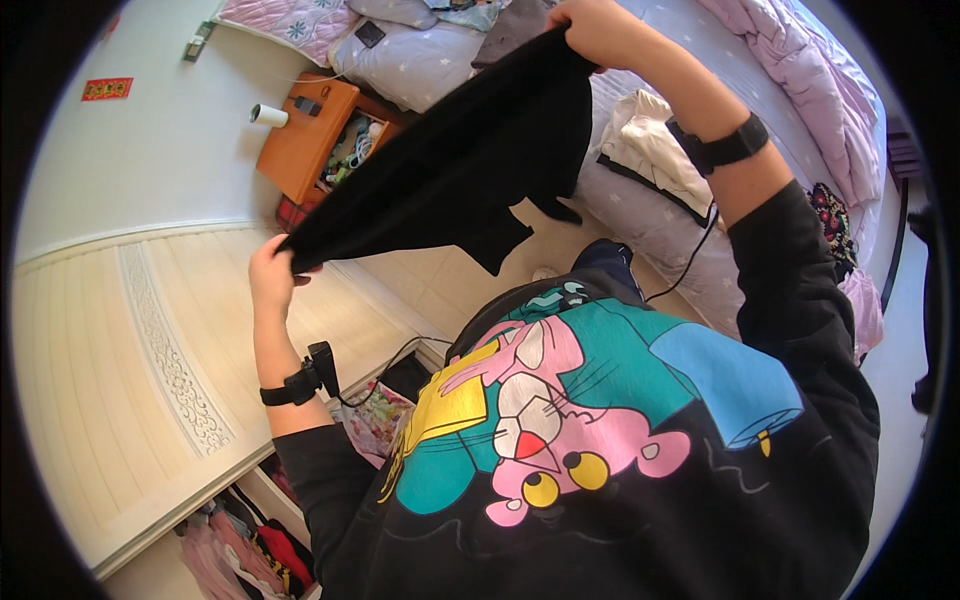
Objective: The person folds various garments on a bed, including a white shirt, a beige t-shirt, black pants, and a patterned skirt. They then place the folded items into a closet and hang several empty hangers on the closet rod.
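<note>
A black garment (457,157) is stretched between my two hands, its top edge running taut and slanted up to the right. My left hand (271,276) grips one corner at the left. At the top, my right hand (596,34) pinches the opposite corner, higher in the picture. The lower part of the cloth hangs loose in uneven flaps above the tiled floor (420,285). Its kind cannot be made out. Both forearms wear black straps, the left one (291,386) with a small device and cable, the right one (724,146) also cabled.
A bed (660,217) with star-patterned bedding stands ahead and right, bearing folded light clothes (649,142) and a pink quilt (810,90). An orange nightstand (307,142) has its drawer pulled out. Left are a cream wardrobe door (90,337) and compartments with clothes (240,547).
</note>
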Demonstrator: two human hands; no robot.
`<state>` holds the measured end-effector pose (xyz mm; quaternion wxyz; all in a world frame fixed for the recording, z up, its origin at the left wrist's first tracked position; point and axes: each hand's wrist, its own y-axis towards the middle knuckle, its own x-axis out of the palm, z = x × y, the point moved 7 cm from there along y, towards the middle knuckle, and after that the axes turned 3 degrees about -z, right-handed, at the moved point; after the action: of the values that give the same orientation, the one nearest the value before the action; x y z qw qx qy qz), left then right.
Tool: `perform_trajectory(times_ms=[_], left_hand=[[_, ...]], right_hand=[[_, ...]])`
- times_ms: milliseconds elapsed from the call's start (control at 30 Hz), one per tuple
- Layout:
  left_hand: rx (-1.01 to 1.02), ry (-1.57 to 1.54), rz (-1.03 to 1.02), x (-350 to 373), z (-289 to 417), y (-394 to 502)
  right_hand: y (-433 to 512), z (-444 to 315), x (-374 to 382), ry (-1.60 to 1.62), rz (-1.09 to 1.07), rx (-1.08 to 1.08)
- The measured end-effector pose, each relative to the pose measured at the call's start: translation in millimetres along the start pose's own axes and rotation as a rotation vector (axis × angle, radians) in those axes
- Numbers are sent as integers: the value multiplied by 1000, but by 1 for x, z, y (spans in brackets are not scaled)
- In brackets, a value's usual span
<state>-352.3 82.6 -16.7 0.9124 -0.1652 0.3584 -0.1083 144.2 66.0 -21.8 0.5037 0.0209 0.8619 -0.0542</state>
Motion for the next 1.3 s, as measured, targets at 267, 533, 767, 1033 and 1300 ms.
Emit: perform_trajectory(times_ms=[267,533,767,1033,1300], left_hand=[[229,-962,7,-25,25,7],[422,-152,92,-76,63,-7],[358,-5,150,-123,102,-45],[292,-334,33,-159,110,-64],[355,-439,316,-154,136,-127]], right_hand=[[-4,-43,-33,231,-34,-121],[6,-49,-85,501,77,-157],[16,-83,-142,665,413,-313],[102,-59,-121,561,24,-312],[134,-74,-125,708,-48,-72]])
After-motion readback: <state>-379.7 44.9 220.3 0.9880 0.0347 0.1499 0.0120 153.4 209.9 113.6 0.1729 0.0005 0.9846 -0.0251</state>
